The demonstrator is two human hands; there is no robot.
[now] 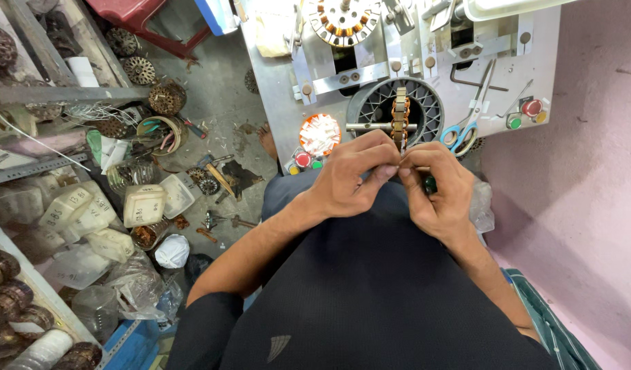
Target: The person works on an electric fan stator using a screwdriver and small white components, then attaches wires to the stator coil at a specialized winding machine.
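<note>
A small stator core [399,114] with copper windings sits on a horizontal metal shaft [370,127] in front of a round dark fixture [425,103] on the grey winding machine [288,103]. My left hand [353,175] and my right hand [435,185] meet just below the core, fingertips pinched together on something thin, likely a wire that is too fine to see. A second wound stator [343,20] sits at the top of the machine.
Blue-handled scissors [469,113] lie on the machine's right side beside red and green buttons [524,113]. A white plastic spool cap [320,133] sits at the left. Stator cores, plastic boxes [144,204] and tools litter the floor at left. A pink wall [576,178] stands at right.
</note>
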